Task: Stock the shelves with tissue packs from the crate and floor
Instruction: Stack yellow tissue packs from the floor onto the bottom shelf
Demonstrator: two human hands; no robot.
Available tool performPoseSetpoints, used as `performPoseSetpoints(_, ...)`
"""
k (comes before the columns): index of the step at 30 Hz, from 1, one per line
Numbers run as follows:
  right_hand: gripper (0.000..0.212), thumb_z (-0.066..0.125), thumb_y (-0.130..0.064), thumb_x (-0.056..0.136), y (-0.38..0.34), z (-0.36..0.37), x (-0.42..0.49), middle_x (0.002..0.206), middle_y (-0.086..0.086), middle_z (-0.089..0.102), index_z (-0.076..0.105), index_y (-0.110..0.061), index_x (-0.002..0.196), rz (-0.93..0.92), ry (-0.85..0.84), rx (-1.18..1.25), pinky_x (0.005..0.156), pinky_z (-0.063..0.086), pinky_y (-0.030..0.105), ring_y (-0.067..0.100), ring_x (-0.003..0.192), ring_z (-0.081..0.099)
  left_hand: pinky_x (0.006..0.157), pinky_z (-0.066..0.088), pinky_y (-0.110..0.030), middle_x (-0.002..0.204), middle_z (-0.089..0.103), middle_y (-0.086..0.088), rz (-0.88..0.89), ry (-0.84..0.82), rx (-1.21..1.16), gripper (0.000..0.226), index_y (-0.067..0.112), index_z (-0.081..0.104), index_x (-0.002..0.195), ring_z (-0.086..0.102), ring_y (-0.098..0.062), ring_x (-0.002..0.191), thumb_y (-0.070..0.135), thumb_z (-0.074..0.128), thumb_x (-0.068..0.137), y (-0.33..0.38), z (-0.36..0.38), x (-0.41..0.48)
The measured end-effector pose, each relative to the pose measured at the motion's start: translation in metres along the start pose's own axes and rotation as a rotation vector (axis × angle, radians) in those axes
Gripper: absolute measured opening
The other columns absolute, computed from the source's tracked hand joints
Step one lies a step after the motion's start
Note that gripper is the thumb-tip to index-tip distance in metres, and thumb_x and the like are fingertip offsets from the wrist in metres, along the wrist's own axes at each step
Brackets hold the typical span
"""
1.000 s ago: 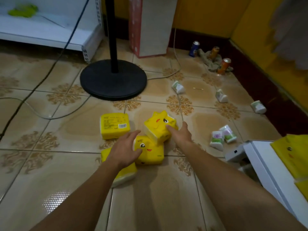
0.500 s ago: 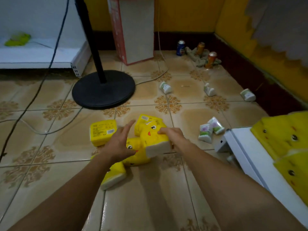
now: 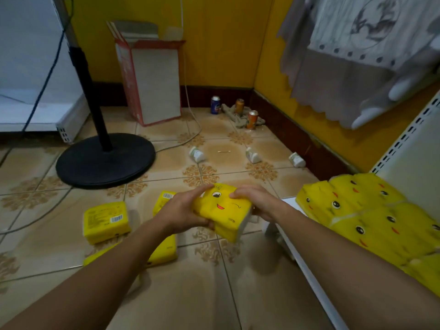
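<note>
A yellow tissue pack (image 3: 223,210) is held above the floor (image 3: 185,294), gripped at its ends by the left hand (image 3: 183,211) and right hand (image 3: 256,202). The shelf edge (image 3: 309,279) is found close at 4 o'clock; bare tile is seen at 6.

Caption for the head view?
Left hand and right hand hold a tissue pack above the floor beside the shelf.

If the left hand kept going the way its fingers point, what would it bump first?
The yellow tissue pack: the left hand grips its side. Beyond it, probably the right hand, though depth is unclear.
</note>
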State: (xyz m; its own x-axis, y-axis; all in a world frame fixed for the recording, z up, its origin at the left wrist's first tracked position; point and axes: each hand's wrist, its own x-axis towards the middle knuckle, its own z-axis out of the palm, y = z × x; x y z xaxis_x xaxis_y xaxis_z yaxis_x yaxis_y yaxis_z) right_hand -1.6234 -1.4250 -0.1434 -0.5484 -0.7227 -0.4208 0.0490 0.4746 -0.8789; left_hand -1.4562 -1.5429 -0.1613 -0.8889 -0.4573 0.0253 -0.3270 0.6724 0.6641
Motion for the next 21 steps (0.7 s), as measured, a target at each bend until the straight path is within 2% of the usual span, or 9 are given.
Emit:
performPoseSetpoints(4,0.003,0.064,-0.018,0.082,-0.005,0.006,0.004,0.093,0.007,0.062,0.062,-0.019,0.08,-0.064,0.109,0.111,0.076,0.045,0.035,0.026,0.088,0.058,0.095,0.038,-0.029,0.135,0.052,-0.002,0.013,0.14,-0.041,0.089,0.03,0.044,0.135,0.046,-0.021,0.124,0.029,0.087,0.057,0.002,-0.002,0.002)
performPoseSetpoints(7,0.005,0.059,-0.026,0.088,-0.004,0.01,0.008,0.096,0.005,0.06,0.06,-0.021,0.088,-0.089,0.109,0.078,0.072,0.044,0.03,0.021,0.086,0.056,0.092,0.04,-0.028,0.128,0.058,-0.004,-0.012,0.207,-0.05,0.091,0.026,0.051,0.13,0.051,-0.022,0.119,0.04,0.084,0.046,0.001,-0.001,0.002)
performPoseSetpoints(9,0.027,0.06,-0.033,0.087,-0.005,0.008,0.01,0.114,0.005,0.057,0.057,-0.023,0.111,-0.109,0.106,0.03,0.083,0.047,0.033,0.022,0.101,0.056,0.088,0.041,-0.027,0.123,0.061,-0.005,-0.026,0.258,-0.038,0.087,0.025,0.054,0.126,0.055,-0.023,0.115,0.039,0.085,0.046,0.005,0.001,0.006)
performPoseSetpoints(12,0.073,0.066,-0.04,0.082,-0.006,0.002,0.01,0.141,0.009,0.041,0.028,-0.026,0.143,-0.103,0.188,0.011,0.101,0.043,0.041,0.029,0.124,0.046,0.084,0.04,-0.026,0.121,0.062,-0.007,-0.048,0.301,-0.027,0.076,0.022,0.055,0.124,0.056,-0.025,0.112,0.023,0.088,0.056,0.013,0.008,0.016)
performPoseSetpoints(14,0.092,0.068,-0.037,0.082,-0.002,-0.002,0.007,0.151,0.01,0.028,0.006,-0.026,0.15,-0.083,0.221,-0.009,0.106,0.038,0.04,0.031,0.133,0.036,0.08,0.038,-0.024,0.12,0.062,-0.008,-0.049,0.316,-0.033,0.07,0.02,0.056,0.123,0.057,-0.026,0.109,0.018,0.085,0.06,0.016,0.015,0.023)
performPoseSetpoints(15,0.095,0.068,-0.035,0.082,0.0,-0.003,0.004,0.152,0.01,0.025,0.001,-0.027,0.15,-0.088,0.224,-0.035,0.106,0.036,0.037,0.031,0.135,0.034,0.079,0.037,-0.023,0.119,0.063,-0.009,-0.046,0.318,-0.037,0.068,0.019,0.056,0.123,0.058,-0.026,0.108,0.017,0.085,0.061,0.018,0.019,0.025)
performPoseSetpoints(18,0.089,0.066,-0.037,0.084,0.007,-0.012,0.0,0.153,0.008,0.023,0.006,-0.031,0.15,-0.14,0.258,-0.072,0.099,0.034,0.03,0.029,0.136,0.032,0.077,0.035,-0.022,0.116,0.064,-0.011,-0.025,0.317,-0.058,0.064,0.016,0.057,0.121,0.058,-0.027,0.105,0.014,0.083,0.062,0.028,0.03,0.034)
performPoseSetpoints(21,0.084,0.067,-0.047,0.079,0.007,-0.025,-0.002,0.15,0.005,0.03,0.021,-0.032,0.147,-0.156,0.271,-0.08,0.105,0.034,0.035,0.027,0.135,0.034,0.075,0.033,-0.022,0.111,0.065,-0.012,0.005,0.354,-0.113,0.06,0.013,0.059,0.119,0.054,-0.02,0.095,0.014,0.083,0.064,0.041,0.038,0.043)
